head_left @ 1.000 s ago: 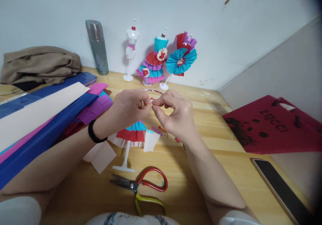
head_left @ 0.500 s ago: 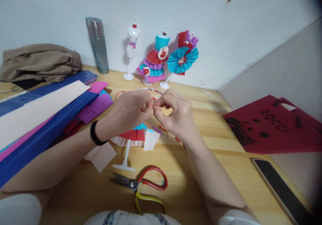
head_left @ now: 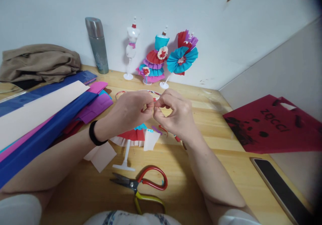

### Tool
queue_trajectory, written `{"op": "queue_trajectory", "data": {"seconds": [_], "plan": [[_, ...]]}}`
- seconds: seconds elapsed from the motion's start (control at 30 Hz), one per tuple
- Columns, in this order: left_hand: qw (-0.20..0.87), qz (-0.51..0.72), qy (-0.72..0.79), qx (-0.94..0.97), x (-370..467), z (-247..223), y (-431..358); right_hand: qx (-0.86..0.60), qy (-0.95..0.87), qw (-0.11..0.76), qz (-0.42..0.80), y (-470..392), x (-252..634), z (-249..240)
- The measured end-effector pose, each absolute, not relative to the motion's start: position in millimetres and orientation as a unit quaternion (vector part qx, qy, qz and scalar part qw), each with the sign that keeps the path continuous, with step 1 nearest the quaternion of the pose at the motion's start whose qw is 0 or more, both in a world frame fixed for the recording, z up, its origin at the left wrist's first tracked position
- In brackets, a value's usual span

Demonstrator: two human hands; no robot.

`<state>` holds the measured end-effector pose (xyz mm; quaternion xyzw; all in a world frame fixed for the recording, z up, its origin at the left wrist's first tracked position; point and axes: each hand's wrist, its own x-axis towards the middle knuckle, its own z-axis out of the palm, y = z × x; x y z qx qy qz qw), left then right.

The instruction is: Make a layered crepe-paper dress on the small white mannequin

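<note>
My left hand (head_left: 133, 110) and my right hand (head_left: 174, 112) meet fingertip to fingertip above the middle of the table. Both are closed in a pinch; whatever is between the fingertips is too small to make out. Under my left hand lies a small stand (head_left: 125, 158) with a red, blue and pale ruffled paper skirt (head_left: 132, 135); its upper part is hidden. Beside the skirt is a pale paper piece (head_left: 151, 140). Purple and red scraps (head_left: 163, 129) lie below my right hand. Scissors (head_left: 137, 184) with one red and one yellow handle rest nearer to me.
Three dress-form stands (head_left: 131, 40) line the wall, two in ruffled paper. A bottle (head_left: 97, 47) and brown cloth (head_left: 41, 62) are at the back left, above coloured paper sheets (head_left: 45, 112). On the right are a red bag (head_left: 274, 127) and a phone (head_left: 281, 188).
Both hands keep their pinch at nearly the same place. The joined fingertips have shifted very slightly to the right.
</note>
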<state>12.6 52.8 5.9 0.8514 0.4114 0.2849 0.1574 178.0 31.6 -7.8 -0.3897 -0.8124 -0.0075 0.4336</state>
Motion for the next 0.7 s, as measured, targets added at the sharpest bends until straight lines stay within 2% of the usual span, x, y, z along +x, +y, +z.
{"op": "queue_trajectory", "data": {"seconds": [0.43, 0.7], "plan": [[0.188, 0.373, 0.372, 0.829, 6, -5, 56, -0.405, -0.782, 0.462, 0.105, 33, 183, -5], [0.273, 0.409, 0.329, 0.806, 3, -4, 56, -0.398, -0.773, 0.476, 0.13, 32, 181, -7]]}}
